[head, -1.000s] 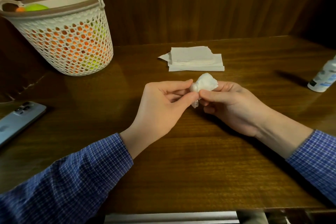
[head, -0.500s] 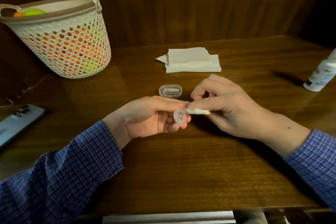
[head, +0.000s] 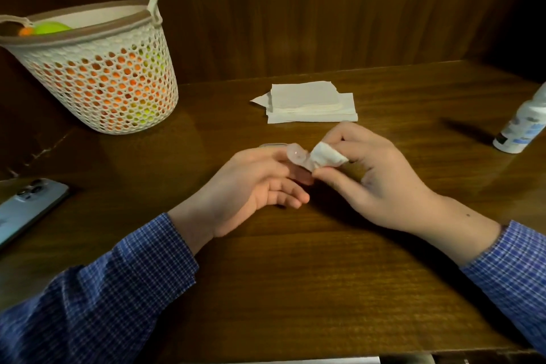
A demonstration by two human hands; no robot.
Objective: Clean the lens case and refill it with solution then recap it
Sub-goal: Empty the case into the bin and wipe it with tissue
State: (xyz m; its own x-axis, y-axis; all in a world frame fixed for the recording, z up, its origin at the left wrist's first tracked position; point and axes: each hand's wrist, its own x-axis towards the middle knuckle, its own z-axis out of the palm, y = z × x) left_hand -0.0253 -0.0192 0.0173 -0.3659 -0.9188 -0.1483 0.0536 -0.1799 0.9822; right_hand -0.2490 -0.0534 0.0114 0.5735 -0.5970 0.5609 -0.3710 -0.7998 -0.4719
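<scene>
At centre of the brown wooden table (head: pixel 295 275), the left hand (head: pixel 251 186) pinches the small clear plastic lens case (head: pixel 297 155) (long axis toward the right), touching the folded white tissue (head: pixel 326 156) gripped by the right hand (head: pixel 378 177).

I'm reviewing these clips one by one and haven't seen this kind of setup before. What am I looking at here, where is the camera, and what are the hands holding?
There is no machine: a person works with bare hands, filmed by one wide-angle camera worn on the head, looking down at a wooden table. The left hand holds a small clear lens case piece. The right hand pinches a folded white tissue against it, apparently wiping it. On the table lie a stack of tissues, a perforated basket far left, a phone at the left edge, and a white bottle at the right edge, presumably the solution.
</scene>
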